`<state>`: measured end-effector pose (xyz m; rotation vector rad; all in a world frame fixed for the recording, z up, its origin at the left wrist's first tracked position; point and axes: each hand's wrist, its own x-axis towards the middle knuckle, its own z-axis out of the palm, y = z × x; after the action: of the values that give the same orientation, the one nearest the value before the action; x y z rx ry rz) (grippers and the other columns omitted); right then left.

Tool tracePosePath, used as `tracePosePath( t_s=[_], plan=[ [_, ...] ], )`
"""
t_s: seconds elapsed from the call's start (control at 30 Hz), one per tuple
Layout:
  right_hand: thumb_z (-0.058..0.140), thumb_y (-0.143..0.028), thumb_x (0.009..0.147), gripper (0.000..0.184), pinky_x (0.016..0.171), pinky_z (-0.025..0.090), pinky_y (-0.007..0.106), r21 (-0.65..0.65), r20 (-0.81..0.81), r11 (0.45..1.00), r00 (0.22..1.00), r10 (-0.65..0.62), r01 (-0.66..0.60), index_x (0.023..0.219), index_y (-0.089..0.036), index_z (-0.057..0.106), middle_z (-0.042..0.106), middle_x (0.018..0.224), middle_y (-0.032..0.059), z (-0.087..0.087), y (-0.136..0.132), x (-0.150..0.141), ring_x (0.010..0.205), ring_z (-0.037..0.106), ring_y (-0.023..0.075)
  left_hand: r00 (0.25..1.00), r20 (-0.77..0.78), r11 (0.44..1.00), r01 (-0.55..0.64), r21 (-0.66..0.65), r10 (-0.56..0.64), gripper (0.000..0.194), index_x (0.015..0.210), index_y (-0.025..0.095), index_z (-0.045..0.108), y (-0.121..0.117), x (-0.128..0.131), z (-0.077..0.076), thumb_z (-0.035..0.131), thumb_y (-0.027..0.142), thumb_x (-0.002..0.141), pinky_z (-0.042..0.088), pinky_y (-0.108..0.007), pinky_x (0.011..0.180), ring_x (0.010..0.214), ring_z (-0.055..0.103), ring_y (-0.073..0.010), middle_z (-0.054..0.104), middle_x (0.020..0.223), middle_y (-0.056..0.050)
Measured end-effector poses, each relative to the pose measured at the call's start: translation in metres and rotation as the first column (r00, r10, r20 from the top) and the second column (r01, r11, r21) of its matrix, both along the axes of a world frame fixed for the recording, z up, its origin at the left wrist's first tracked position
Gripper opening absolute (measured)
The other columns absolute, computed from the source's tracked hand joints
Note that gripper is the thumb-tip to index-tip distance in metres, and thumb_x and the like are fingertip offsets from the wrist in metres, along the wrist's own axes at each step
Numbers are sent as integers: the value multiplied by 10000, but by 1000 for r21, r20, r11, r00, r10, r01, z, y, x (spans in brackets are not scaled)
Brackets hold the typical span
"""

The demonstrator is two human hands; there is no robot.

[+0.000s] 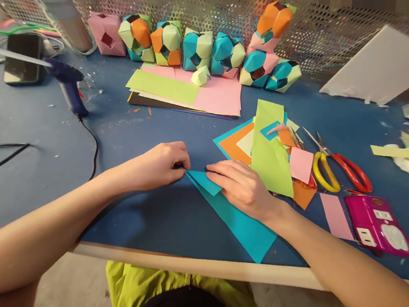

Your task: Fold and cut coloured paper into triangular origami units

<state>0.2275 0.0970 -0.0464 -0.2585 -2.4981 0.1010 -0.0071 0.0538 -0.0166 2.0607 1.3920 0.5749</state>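
A sheet of blue paper (234,219) lies at the front of the table, with one edge folded over into a narrow flap (205,181). My left hand (163,166) pinches the paper's pointed left corner between thumb and finger. Over the flap, my right hand (241,186) is closed on the folded edge, and its palm covers part of the sheet. The paper's lower corner reaches close to the table's front edge.
Behind my hands is a paper stack (220,94), with folded paper polyhedra (196,49) along the mesh. To the right are paper pieces (270,145), scissors (334,161) and a magenta box (380,226). A glue gun (68,82) and phone (23,59) lie left.
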Motion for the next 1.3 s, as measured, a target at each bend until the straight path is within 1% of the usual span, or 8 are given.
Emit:
tracePosePath(
  t_s=[0.1,0.2,0.37,0.5,0.57,0.77,1.0,1.3],
  plan=[
    [424,-26,908,266,783,562,381,18,-15,999,999,36,-36,985,-103,666,708,1009,145,1,0,0,968,629,228,997,-72,1000,16,6,-16,190,695,174,675,1,-1,-1,519,84,755,387,-223,653,667,529,-110,569,785,-4],
    [448,-19,898,236,747,554,376,51,6,997,998,62,-62,973,-89,660,715,978,144,2,0,-1,932,627,231,995,-101,1000,12,10,-11,186,695,164,664,2,-1,-1,511,81,761,387,-216,649,663,521,-98,568,789,1],
    [536,-60,854,163,732,530,392,149,-4,989,1000,19,-18,950,-106,660,718,1036,147,4,-1,-2,947,625,253,994,-105,999,18,40,-13,184,683,162,657,2,-1,-4,511,78,758,388,-212,635,647,514,-89,556,774,6],
    [524,-74,895,178,719,520,351,199,-11,978,998,62,-59,993,-128,662,733,1010,114,6,-1,-1,896,632,203,994,-100,998,38,54,-32,186,674,160,653,2,-1,-4,510,78,760,391,-209,632,641,515,-84,547,766,9],
    [506,-78,914,181,730,521,354,190,14,977,995,98,-99,991,-123,665,739,986,108,6,0,0,890,639,196,995,-95,998,45,47,-40,187,673,161,656,3,-2,-4,514,70,754,395,-207,637,638,518,-80,548,767,12],
    [505,-65,914,175,772,541,388,141,47,972,982,183,-188,947,-81,676,735,1016,128,4,5,1,982,644,235,997,-76,999,36,19,-34,186,711,166,682,4,-4,-4,535,57,743,416,-204,676,680,551,-85,578,796,9],
    [466,-84,938,219,788,552,398,108,107,969,972,211,-222,952,-87,685,730,1046,127,5,5,3,1012,645,232,996,-70,998,51,22,-49,181,741,168,701,5,-6,-5,549,69,751,430,-205,700,723,578,-96,600,815,0],
    [486,-87,932,217,800,553,386,130,133,968,971,199,-216,956,-97,702,734,1059,103,8,4,3,991,657,225,994,-99,998,51,33,-48,201,783,178,715,4,-5,-2,537,87,767,438,-215,716,743,587,-104,607,838,-6]
  ],
)
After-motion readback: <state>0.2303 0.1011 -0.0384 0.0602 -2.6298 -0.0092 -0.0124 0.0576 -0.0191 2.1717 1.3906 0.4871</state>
